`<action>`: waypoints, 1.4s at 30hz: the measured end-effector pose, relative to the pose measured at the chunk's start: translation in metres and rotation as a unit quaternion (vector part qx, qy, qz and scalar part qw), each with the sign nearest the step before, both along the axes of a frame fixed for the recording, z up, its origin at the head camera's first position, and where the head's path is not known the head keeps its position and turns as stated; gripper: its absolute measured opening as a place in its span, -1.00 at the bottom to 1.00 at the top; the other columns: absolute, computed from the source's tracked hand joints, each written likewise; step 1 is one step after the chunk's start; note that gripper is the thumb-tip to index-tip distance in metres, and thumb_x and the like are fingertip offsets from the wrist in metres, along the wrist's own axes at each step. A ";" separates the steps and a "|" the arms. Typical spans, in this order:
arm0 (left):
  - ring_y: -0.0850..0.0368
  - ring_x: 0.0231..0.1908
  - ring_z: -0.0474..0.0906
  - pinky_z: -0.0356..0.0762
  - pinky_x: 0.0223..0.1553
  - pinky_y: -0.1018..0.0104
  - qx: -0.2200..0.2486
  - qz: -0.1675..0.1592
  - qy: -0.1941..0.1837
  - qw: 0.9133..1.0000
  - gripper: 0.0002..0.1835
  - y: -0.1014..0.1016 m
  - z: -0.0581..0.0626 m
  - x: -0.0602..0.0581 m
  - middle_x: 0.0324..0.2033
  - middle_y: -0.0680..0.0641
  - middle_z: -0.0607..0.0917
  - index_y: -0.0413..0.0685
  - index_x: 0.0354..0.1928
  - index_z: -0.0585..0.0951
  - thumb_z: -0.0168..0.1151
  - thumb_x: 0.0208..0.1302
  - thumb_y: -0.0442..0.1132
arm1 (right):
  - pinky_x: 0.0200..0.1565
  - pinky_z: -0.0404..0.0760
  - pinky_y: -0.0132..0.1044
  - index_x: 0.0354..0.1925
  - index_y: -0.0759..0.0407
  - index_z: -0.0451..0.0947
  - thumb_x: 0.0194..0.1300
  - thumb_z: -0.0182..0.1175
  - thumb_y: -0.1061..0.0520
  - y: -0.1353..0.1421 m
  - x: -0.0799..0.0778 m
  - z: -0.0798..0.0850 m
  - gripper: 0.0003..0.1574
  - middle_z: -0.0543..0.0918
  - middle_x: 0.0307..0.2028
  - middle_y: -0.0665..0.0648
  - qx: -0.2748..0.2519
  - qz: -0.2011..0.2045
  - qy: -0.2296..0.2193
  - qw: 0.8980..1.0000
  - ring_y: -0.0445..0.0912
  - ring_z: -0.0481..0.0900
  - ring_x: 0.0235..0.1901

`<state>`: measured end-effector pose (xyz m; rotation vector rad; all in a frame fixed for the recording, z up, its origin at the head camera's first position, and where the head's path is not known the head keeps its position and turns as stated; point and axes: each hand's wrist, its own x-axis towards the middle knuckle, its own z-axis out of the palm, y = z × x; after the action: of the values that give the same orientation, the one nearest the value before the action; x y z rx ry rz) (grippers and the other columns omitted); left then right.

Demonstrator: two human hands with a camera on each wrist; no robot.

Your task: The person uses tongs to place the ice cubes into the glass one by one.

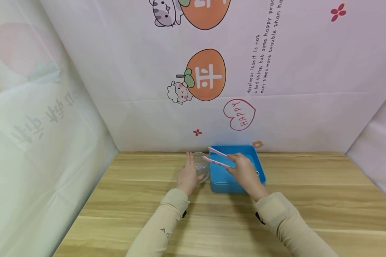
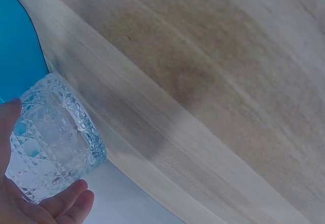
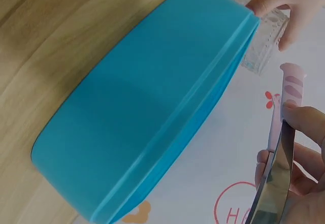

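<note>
A clear cut-glass cup (image 1: pixel 201 165) stands against the left side of a blue box (image 1: pixel 228 187) on the wooden table. My left hand (image 1: pixel 187 176) holds the cup, thumb on the near side and fingers round the far side; the left wrist view shows the cup's (image 2: pixel 56 137) diamond-patterned wall between them. My right hand (image 1: pixel 243 172) grips a pair of tongs (image 1: pixel 216 162) over the box. The tongs' pink tips stand apart, pointing left toward the cup. Their metal part (image 3: pixel 277 183) shows in the right wrist view. What the cup holds is unclear.
A white printed cloth (image 1: pixel 148 121) rises right behind the box and cup, with more cloth on the left (image 1: pixel 51 150) and right. Bare wooden tabletop (image 1: pixel 141 178) extends to both sides. A small white ring shape (image 1: pixel 257 173) shows at the box's right side.
</note>
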<state>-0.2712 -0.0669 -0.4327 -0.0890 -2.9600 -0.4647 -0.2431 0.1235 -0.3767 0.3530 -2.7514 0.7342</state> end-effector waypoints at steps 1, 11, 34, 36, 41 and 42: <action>0.23 -0.73 0.24 0.21 -0.70 0.43 0.001 -0.001 0.002 1.000 0.10 0.000 0.000 0.000 0.49 -0.20 0.07 -0.24 0.48 -0.01 0.37 0.08 0.13 | -0.11 0.65 0.02 0.10 0.35 0.55 0.14 0.36 0.19 0.001 0.000 0.001 -0.45 0.61 -0.01 0.38 -0.001 -0.004 0.003 1.000 0.22 0.61 -0.05; 0.20 -0.67 0.35 0.36 -0.57 0.37 -0.046 -0.004 0.026 0.999 0.11 0.000 -0.002 0.002 0.47 -0.20 0.12 -0.26 0.47 0.03 0.33 0.07 0.21 | -0.08 0.63 0.06 0.12 0.41 0.51 0.14 0.35 0.20 0.021 -0.006 0.004 -0.42 0.59 -0.02 0.45 -0.017 -0.032 0.035 0.999 0.26 0.59 -0.04; 0.04 -0.24 0.62 0.52 -0.36 0.27 -0.036 -0.011 0.011 0.999 0.20 -0.003 0.004 0.006 0.49 -0.14 0.06 -0.20 0.49 -0.02 0.21 0.01 0.43 | -0.12 0.49 0.26 0.11 0.57 0.42 0.20 0.27 0.22 0.105 -0.017 -0.011 -0.41 0.52 -0.10 0.65 -0.036 -0.135 0.057 0.989 0.45 0.50 -0.11; 0.01 -0.16 0.62 0.53 -0.33 0.26 -0.037 -0.011 0.013 0.999 0.21 -0.003 0.004 0.005 0.50 -0.14 0.06 -0.19 0.49 -0.03 0.21 0.01 0.43 | -0.12 0.49 0.26 0.13 0.57 0.40 0.23 0.24 0.19 0.112 -0.016 -0.014 -0.40 0.50 -0.08 0.65 -0.036 -0.149 0.046 0.987 0.45 0.48 -0.09; -0.03 -0.05 0.59 0.55 -0.27 0.22 -0.032 -0.010 0.017 0.999 0.21 -0.003 0.004 0.005 0.49 -0.13 0.07 -0.17 0.49 -0.04 0.19 0.01 0.45 | -0.24 0.53 0.20 0.13 0.54 0.38 0.30 0.18 0.11 0.128 -0.015 -0.023 -0.41 0.48 -0.10 0.62 -0.017 -0.183 0.002 0.983 0.42 0.50 -0.13; -0.06 0.02 0.58 0.57 -0.21 0.18 -0.028 -0.010 0.018 0.999 0.21 -0.003 0.004 0.005 0.49 -0.13 0.07 -0.17 0.49 -0.03 0.18 0.01 0.46 | -0.27 0.54 0.18 0.12 0.55 0.37 0.31 0.17 0.11 0.131 -0.014 -0.024 -0.40 0.49 -0.12 0.62 -0.012 -0.187 -0.007 0.982 0.41 0.50 -0.16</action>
<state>-0.2662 -0.0695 -0.4284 -0.1324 -2.9397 -0.3776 -0.2570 0.2546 -0.4012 -0.1733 -2.7027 0.6691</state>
